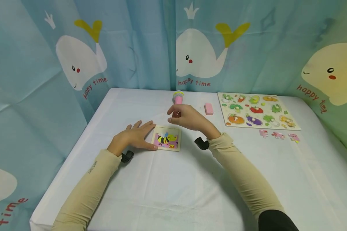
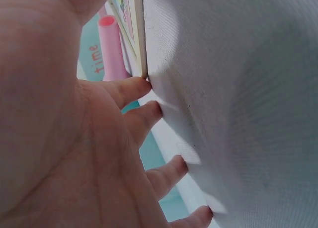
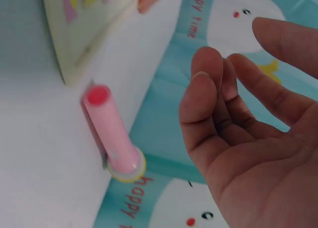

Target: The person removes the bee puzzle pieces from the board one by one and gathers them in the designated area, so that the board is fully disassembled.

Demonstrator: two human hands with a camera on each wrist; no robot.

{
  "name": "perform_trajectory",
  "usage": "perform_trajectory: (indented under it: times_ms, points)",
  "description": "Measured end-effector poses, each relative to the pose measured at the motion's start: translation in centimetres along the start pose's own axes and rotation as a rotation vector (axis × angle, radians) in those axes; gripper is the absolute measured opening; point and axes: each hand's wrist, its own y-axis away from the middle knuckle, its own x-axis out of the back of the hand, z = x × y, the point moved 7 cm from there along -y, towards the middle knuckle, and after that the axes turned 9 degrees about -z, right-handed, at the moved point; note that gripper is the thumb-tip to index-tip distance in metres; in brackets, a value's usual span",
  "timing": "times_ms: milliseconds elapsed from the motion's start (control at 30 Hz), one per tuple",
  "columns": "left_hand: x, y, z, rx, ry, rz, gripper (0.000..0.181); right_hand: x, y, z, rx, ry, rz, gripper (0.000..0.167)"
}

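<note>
A small square bee puzzle (image 1: 166,139) in a pale wooden tray lies flat on the table. My left hand (image 1: 136,138) rests at its left side with the fingers spread. The thumb and index fingertip touch the tray's edge, and the left wrist view shows the fingertips down on the cloth. Above and to the right of the tray, my right hand (image 1: 189,117) hangs in the air. Its fingers are loosely curled, and the right wrist view shows nothing between them. Just beyond that hand lies a pink toy microphone (image 3: 114,133), partly hidden in the head view.
To the right of the microphone is a pink block (image 1: 209,109). A vegetable puzzle board (image 1: 248,109) lies at the back right, with several pink jigsaw pieces (image 1: 278,135) along its front edge. Curtains (image 1: 150,45) with whales hang behind the white-covered table (image 1: 162,192).
</note>
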Motion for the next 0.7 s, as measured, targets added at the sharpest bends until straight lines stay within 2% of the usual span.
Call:
perform_trajectory:
  times_ms: [300,467,700]
  points:
    - [0.0,0.1,0.0,-0.005,-0.006,0.006,0.11,-3.3,-1.3,0.3,0.003,0.029,-0.131,0.029]
    - [0.0,0.1,0.1,0.001,-0.02,0.008,0.111,-4.9,-1.9,0.6,-0.024,0.034,-0.194,0.028]
    - [0.1,0.1,0.1,-0.011,-0.009,-0.002,0.111,-6.4,-2.1,0.7,-0.026,0.097,-0.244,0.027]
